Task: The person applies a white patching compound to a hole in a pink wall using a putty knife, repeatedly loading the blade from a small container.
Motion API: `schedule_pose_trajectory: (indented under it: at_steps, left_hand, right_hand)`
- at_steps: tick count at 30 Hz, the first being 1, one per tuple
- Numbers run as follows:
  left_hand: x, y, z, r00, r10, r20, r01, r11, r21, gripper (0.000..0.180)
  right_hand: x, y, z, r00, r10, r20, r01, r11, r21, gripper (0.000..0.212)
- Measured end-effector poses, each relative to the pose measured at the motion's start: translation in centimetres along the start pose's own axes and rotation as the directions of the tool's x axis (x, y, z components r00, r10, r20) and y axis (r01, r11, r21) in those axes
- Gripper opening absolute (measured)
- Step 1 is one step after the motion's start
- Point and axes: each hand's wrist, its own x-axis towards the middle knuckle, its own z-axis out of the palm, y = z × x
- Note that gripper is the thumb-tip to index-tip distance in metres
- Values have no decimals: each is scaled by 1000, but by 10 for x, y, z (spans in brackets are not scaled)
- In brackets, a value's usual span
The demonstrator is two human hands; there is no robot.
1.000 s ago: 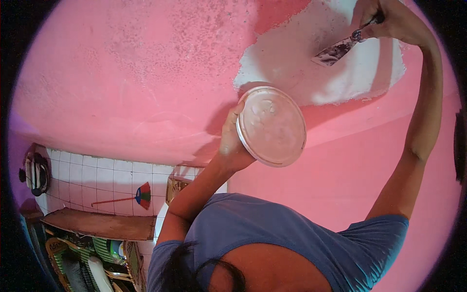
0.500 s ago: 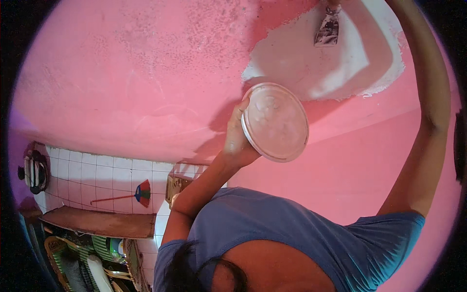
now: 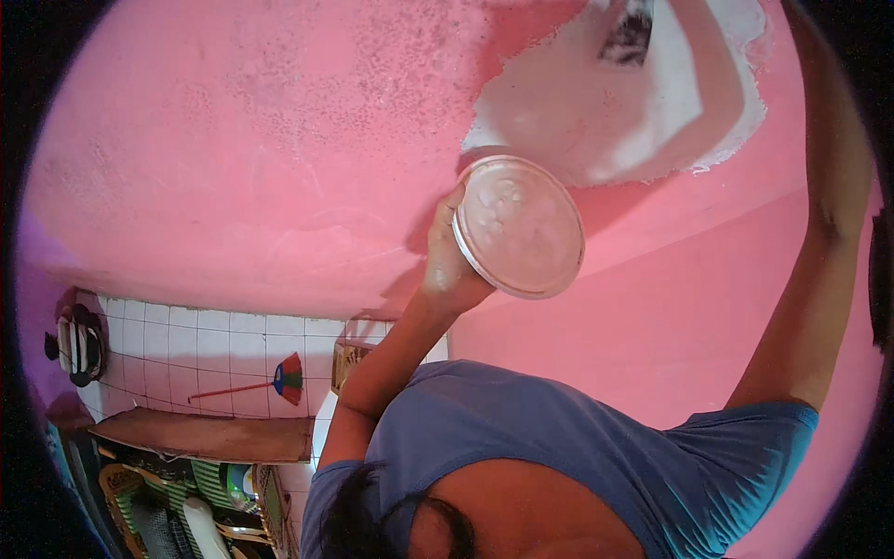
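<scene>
My left hand (image 3: 447, 265) grips a round, shallow, rimmed lid (image 3: 521, 228) by its left edge. The lid looks pale pink, with a few smeared lumps of paste on its face. Up on the pink wall (image 3: 279, 186), a putty knife (image 3: 627, 39) with a smeared dark blade lies against a whitish patch of filler (image 3: 549, 112). Its handle runs past the top edge, where my right hand is out of the picture; only my raised right forearm (image 3: 833, 158) shows at the right. A ragged edge borders the filler patch.
Rough, blistered paint (image 3: 345, 84) covers the wall left of the patch. Low on the left are a white tiled wall (image 3: 219, 345), a small red broom (image 3: 289, 377), a brown board (image 3: 205, 436) and a rack of household things (image 3: 177, 503).
The putty knife has slid upward on the patch, taking my right hand out past the top edge. The lid in my left hand has shifted slightly left and up.
</scene>
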Motion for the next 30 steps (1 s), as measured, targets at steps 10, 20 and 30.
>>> schedule_pose_trajectory:
  at_steps: [10, 20, 30]
  left_hand:
    - [4, 1, 12, 999, -51, -9, 51, 998, 22, 57]
    - [7, 4, 6, 996, -74, 50, 75, 997, -16, 57]
    - [10, -3, 5, 991, -133, 22, 134, 990, -42, 57]
  right_hand:
    - [34, 22, 28, 998, 27, 57, -28, 1000, 9, 36]
    - [-7, 28, 6, 995, -19, -93, 32, 989, 144, 30]
    - [-13, 23, 44, 995, 26, -92, -17, 995, 101, 25]
